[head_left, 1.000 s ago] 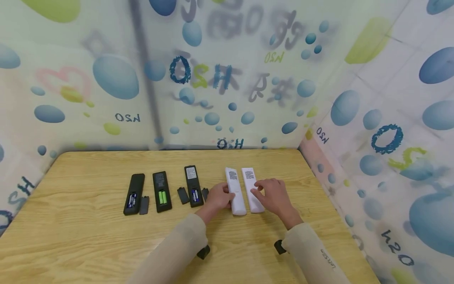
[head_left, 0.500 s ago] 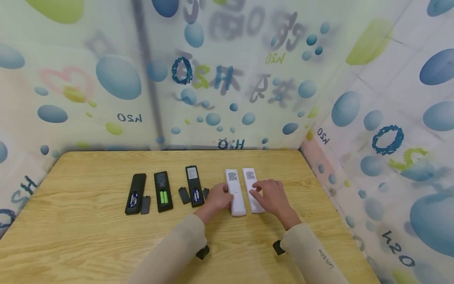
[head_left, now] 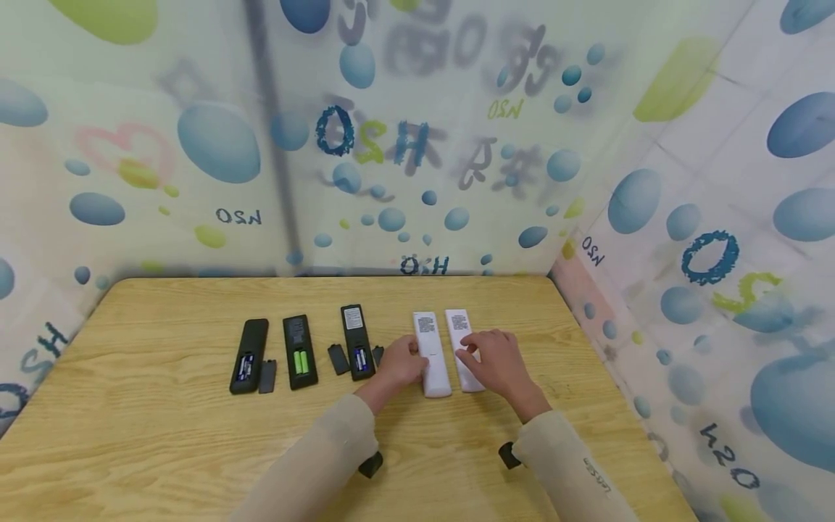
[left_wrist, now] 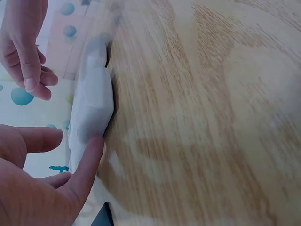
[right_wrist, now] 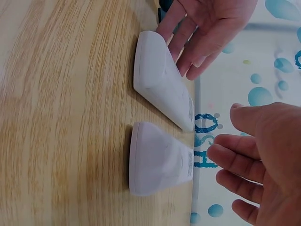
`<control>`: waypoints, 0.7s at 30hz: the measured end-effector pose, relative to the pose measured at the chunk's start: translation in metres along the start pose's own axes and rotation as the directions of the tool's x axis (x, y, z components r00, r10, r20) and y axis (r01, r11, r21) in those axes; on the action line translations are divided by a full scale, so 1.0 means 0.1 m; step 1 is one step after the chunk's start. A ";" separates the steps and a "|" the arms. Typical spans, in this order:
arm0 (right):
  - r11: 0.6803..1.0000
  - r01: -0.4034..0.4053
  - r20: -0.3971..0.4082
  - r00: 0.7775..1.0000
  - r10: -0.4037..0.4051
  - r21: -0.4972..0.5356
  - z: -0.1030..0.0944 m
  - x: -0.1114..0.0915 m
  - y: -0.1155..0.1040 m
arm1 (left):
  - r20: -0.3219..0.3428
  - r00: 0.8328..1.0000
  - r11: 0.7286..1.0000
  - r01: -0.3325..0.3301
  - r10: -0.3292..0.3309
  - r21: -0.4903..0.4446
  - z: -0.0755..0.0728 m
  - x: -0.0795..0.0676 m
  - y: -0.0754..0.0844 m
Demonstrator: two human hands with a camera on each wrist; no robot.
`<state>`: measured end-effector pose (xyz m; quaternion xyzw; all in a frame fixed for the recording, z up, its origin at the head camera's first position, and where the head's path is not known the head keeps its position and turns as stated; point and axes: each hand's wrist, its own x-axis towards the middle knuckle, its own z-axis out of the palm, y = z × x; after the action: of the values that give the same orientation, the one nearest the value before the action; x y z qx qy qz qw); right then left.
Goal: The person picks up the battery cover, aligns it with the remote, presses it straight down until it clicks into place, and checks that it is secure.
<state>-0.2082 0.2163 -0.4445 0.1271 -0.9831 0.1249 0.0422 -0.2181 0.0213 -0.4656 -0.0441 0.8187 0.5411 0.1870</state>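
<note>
Two white remote controls lie back side up, side by side. Beside the left white remote [head_left: 435, 366], my left hand [head_left: 401, 362] has its fingers relaxed; in the left wrist view one finger [left_wrist: 88, 162] touches that remote's side. My right hand [head_left: 499, 366] hovers over the right white remote [head_left: 458, 322] with loosely bent fingers. The right wrist view shows a gap between this hand [right_wrist: 265, 162] and both remotes, with nothing between its fingers. Neither hand grips anything. A faint line crosses the left remote's back; its battery cover appears in place.
Left of the hands lie three black remotes: an outer one [head_left: 254, 337], a middle one [head_left: 296, 330] and an inner one [head_left: 355, 337], battery bays uncovered with batteries inside. Loose black covers [head_left: 267, 377] lie near them. Patterned curtain [head_left: 417, 239] borders the wooden table [head_left: 163, 435].
The left white remote, slightly tilted a second ago, now lies flat beside my left hand. My right hand has shifted a little to the left above the right white remote.
</note>
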 end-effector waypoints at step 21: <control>0.998 0.063 0.086 0.994 -0.064 0.005 0.20 0.21 -0.36 | -0.086 0.990 0.985 -0.123 0.113 -0.118 -0.70 -0.10 -0.10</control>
<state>-0.2203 0.1719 -0.4530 0.1636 -0.9793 0.1191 0.0036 -0.2239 -0.0469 -0.4467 -0.0283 0.7916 0.5987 0.1191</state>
